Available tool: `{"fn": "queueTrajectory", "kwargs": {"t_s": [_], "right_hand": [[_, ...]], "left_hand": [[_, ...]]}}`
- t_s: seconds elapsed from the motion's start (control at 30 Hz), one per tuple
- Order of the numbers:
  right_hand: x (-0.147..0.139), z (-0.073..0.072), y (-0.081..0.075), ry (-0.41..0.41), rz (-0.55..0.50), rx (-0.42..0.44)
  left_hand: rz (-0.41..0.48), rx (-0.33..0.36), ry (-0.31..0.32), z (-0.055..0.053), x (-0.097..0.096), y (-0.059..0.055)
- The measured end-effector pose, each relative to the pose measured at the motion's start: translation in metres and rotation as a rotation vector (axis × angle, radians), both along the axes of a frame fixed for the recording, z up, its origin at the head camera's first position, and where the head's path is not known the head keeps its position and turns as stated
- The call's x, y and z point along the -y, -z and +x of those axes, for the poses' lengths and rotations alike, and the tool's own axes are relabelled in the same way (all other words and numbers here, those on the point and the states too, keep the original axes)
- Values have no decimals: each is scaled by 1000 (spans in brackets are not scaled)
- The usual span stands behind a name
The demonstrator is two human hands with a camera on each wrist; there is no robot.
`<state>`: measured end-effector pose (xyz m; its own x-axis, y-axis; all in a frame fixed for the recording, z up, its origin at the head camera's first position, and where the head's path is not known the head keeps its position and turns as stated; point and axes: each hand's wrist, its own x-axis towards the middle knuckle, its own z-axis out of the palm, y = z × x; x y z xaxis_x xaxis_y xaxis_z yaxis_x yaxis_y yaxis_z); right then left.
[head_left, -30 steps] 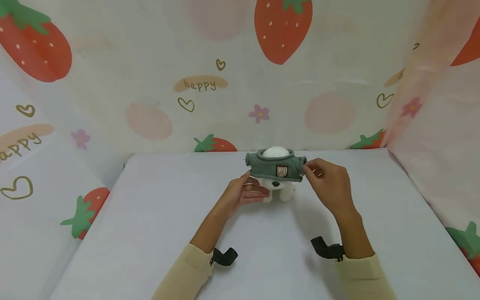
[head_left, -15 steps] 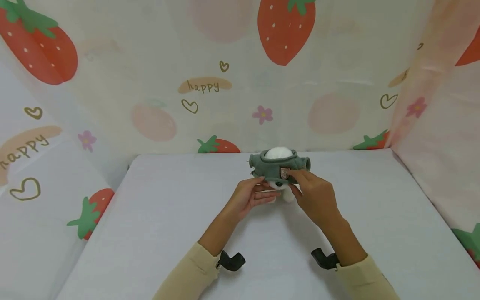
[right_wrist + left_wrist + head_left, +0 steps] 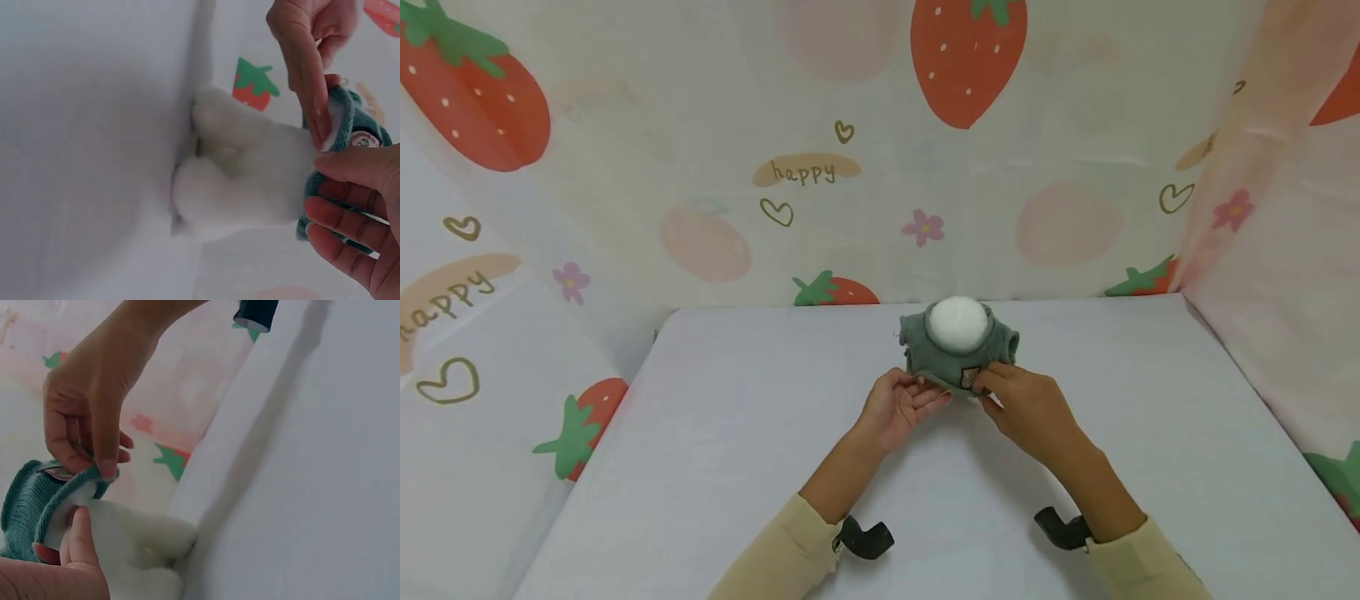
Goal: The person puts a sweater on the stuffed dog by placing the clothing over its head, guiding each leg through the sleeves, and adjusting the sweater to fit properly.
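Observation:
A white plush toy stands on the table with a small green sweater around its upper part. The rounded white top of the head shows through the neck opening; the face is hidden under the knit. My right hand pinches the front hem between thumb and fingers, right beside the badge. On the other side, my left hand reaches in with straight fingers between the hem and the white fur. Its thumb lies close to the sweater's edge.
The toy is near the back edge of the white table. Behind it hangs a curtain printed with strawberries, hearts and flowers. Black wrist mounts stick out from both cuffs.
My right hand has gone from the sweater's sleeve to the front hem and drawn it down. The black nose is now covered and more of the head's top shows. My left hand stays beside the hem.

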<state>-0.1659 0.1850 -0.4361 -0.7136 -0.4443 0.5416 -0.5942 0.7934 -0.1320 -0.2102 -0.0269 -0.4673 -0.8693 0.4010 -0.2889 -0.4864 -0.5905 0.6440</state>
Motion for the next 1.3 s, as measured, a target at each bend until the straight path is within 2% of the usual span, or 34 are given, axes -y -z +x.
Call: {"fn": "queueTrajectory", "kwargs": {"t_s": [0.13, 0.2, 0.27, 0.33, 0.4, 0.5, 0.6, 0.67, 0.8, 0.93, 1.0, 1.07, 1.2, 1.3], "right_hand": [[1, -2, 5, -14, -41, 30], [1, -1, 6, -19, -65, 55], [0, -1, 5, -17, -78, 86], [-2, 0, 2, -14, -91, 145], [-6, -1, -4, -15, -114, 212], [-17, -2, -20, -23, -187, 293], [-28, -6, -41, -17, -239, 279], [-31, -11, -56, 2, -253, 245], [-28, -23, -80, 63, -242, 199], [-16, -33, -91, 130, -191, 241], [-10, -38, -93, 137, -168, 291], [-4, -41, -92, 121, -162, 341], [3, -45, -85, 108, -181, 407], [4, -44, -77, 156, -192, 427]], "left_hand": [[79, 82, 38, -1, 1, 4], [87, 103, 63, -1, 3, 5], [57, 98, 85, -2, 6, 5], [-20, 75, 81, -4, 10, 4], [-146, 15, 50, -7, 17, 2], [-427, -119, -33, -13, 31, -4], [-707, -293, -121, -19, 46, -15], [-845, -416, -165, -22, 53, -25], [-986, -643, -187, -28, 54, -50], [-1073, -808, -121, -35, 39, -71], [-1108, -860, -74, -37, 28, -77], [-1151, -882, -28, -39, 17, -81], [-1218, -846, 38, -38, 3, -84], [-1246, -808, 56, -36, 0, -82]]}}
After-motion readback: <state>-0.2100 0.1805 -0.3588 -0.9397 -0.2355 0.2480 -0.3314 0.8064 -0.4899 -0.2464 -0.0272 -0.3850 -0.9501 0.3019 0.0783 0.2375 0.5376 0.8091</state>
